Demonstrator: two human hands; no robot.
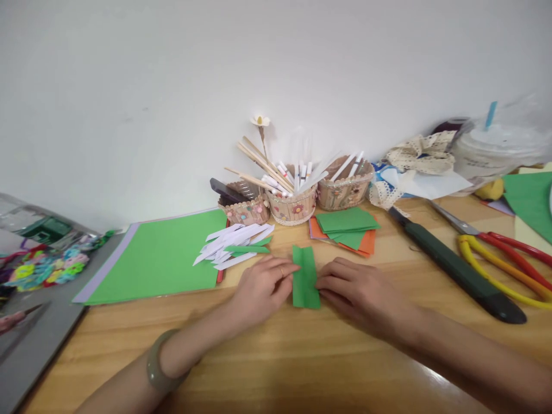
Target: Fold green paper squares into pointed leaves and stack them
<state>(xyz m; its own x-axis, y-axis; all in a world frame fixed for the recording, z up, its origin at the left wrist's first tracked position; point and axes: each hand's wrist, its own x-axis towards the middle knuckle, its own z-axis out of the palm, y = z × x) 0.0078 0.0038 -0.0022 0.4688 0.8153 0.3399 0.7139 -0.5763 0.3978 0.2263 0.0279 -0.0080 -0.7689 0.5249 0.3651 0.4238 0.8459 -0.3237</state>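
A small folded green paper (305, 277) lies on the wooden table (267, 368) in front of me. My left hand (261, 287) presses its fingertips on the paper's left edge, fingers curled together. My right hand (357, 293) pinches the paper's right edge from the other side. A grey-green bangle (157, 368) sits on my left wrist.
A large green sheet (155, 259) lies at left, with white and green paper strips (235, 244) beside it. Three small baskets (293, 204) of sticks and pens stand at the wall. Green and orange squares (345, 227), a dark utility knife (457, 270) and red-yellow scissors (504, 253) lie right.
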